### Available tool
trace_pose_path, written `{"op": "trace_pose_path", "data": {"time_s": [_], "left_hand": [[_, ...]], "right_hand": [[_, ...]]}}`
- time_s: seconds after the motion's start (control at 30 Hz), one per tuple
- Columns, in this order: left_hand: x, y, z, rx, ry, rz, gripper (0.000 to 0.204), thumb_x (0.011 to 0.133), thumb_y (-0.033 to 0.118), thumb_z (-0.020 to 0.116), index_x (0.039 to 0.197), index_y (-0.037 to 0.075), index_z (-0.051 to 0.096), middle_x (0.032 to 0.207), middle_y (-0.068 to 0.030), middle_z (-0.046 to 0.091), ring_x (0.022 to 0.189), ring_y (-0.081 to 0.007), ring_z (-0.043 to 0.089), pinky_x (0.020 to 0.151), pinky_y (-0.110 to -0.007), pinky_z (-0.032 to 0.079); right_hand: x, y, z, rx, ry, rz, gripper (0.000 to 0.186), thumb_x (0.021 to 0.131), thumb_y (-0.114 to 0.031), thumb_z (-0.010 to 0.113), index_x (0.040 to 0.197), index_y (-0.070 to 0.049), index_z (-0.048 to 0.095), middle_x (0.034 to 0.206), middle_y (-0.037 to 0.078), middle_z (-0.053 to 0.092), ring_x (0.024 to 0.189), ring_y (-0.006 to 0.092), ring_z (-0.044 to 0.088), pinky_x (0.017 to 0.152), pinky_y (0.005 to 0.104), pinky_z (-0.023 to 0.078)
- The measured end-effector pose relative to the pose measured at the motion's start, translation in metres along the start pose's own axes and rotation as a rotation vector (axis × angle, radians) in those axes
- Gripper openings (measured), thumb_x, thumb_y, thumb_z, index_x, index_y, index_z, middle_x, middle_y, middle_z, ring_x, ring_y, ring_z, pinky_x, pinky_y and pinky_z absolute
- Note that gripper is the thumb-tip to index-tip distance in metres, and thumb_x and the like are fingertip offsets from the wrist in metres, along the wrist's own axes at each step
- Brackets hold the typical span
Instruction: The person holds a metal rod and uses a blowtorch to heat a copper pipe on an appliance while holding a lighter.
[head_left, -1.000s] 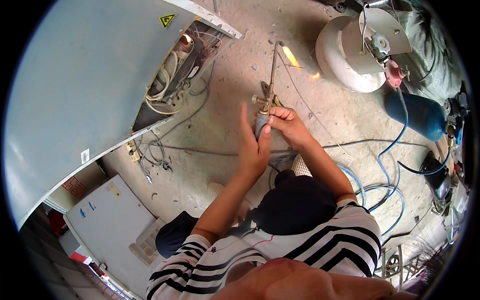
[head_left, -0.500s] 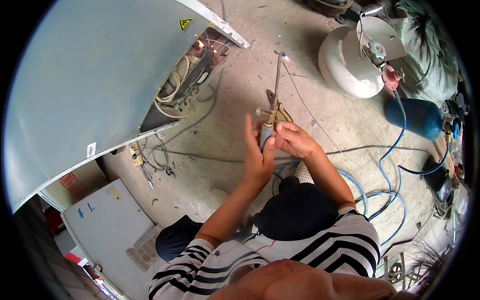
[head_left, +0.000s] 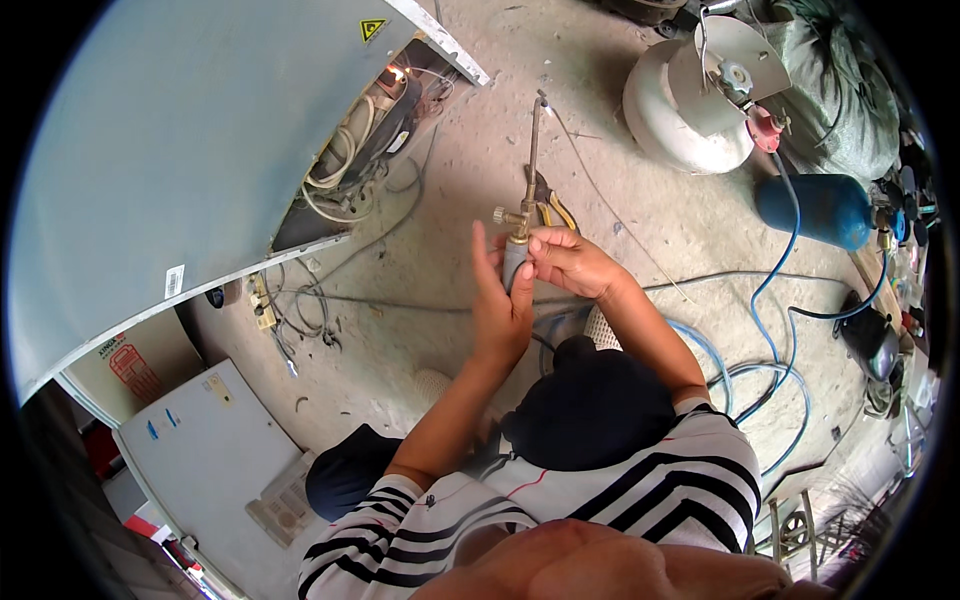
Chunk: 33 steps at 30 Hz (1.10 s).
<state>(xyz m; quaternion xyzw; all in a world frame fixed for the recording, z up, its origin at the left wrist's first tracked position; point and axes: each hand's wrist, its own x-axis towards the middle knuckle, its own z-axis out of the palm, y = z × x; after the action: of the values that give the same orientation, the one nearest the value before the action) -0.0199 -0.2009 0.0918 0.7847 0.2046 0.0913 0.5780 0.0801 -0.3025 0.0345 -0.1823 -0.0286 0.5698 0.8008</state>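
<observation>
A gas torch (head_left: 531, 165) with a long thin tube, brass valve body and grey handle points away from me, above the floor. My left hand (head_left: 502, 315) is closed around its handle, with a finger stretched up beside the brass knob (head_left: 502, 215). Thumb and fingertips of my right hand (head_left: 578, 264) pinch the torch at the top of the handle, on its right side; exactly what part they grip is hidden. Behind the torch, pliers with yellow-and-black handles (head_left: 562, 211) lie on the floor, partly covered.
At left a large grey appliance (head_left: 190, 150) lies with its wired compartment (head_left: 355, 150) exposed and a small orange glow inside. A white gas cylinder (head_left: 672, 110) and blue cylinder (head_left: 815, 210) stand and lie at right, trailing blue hoses (head_left: 792, 240). A power strip (head_left: 262, 303) sits left.
The whole view has shifted slightly, so the torch and both hands appear a little further left. My grip on the torch looks much the same.
</observation>
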Motion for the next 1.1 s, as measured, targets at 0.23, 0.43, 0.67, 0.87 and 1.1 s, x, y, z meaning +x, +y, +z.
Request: {"op": "trace_pose_path", "data": {"time_s": [0.23,0.43,0.67,0.87,1.1], "left_hand": [[-0.003,0.012,-0.001,0.103,0.027,0.068,0.066,0.098,0.022,0.049,0.147,-0.001,0.012,0.123,-0.0241,0.051,0.107,-0.028,0.056,0.09,-0.037,0.046],[-0.006,-0.006,-0.008,0.05,0.006,0.001,0.065,0.098,0.021,0.048,0.147,-0.002,0.012,0.12,-0.023,0.053,0.103,-0.0275,0.058,0.09,-0.037,0.045],[-0.003,0.012,-0.009,0.08,0.0,0.049,0.064,0.098,0.022,0.048,0.146,-0.002,0.013,0.127,-0.0252,0.048,0.111,-0.0286,0.053,0.093,-0.037,0.043],[-0.007,-0.001,-0.008,0.006,-0.013,-0.038,0.064,0.098,0.022,0.047,0.147,-0.002,0.014,0.132,-0.0253,0.043,0.113,-0.0298,0.052,0.097,-0.038,0.041],[-0.006,-0.014,-0.002,0.033,0.042,0.087,0.062,0.099,0.024,0.043,0.147,-0.002,0.013,0.128,-0.0168,0.045,0.101,-0.0181,0.051,0.087,-0.028,0.044]], "right_hand": [[0.003,0.022,-0.019,-0.118,0.065,-0.08,0.034,0.096,-0.023,0.055,0.121,0.0,0.058,0.117,0.01,0.062,0.109,0.0186,0.057,0.099,0.0352,0.043],[-0.003,0.007,0.006,-0.043,0.008,-0.04,0.028,0.092,-0.015,0.061,0.117,0.0,0.061,0.112,0.007,0.065,0.103,0.0153,0.06,0.093,0.0311,0.046],[0.003,0.024,-0.013,-0.079,0.088,-0.037,0.032,0.094,-0.021,0.058,0.119,0.0,0.06,0.117,0.009,0.063,0.107,0.0174,0.058,0.096,0.033,0.045],[0.0,0.011,0.004,0.028,0.044,0.01,0.034,0.092,-0.019,0.06,0.12,0.001,0.057,0.114,0.009,0.063,0.104,0.0192,0.06,0.094,0.0343,0.047],[0.0,0.018,-0.007,0.087,-0.002,0.017,0.032,0.093,-0.019,0.059,0.119,0.001,0.058,0.113,0.01,0.063,0.104,0.0206,0.06,0.096,0.0361,0.046]]}}
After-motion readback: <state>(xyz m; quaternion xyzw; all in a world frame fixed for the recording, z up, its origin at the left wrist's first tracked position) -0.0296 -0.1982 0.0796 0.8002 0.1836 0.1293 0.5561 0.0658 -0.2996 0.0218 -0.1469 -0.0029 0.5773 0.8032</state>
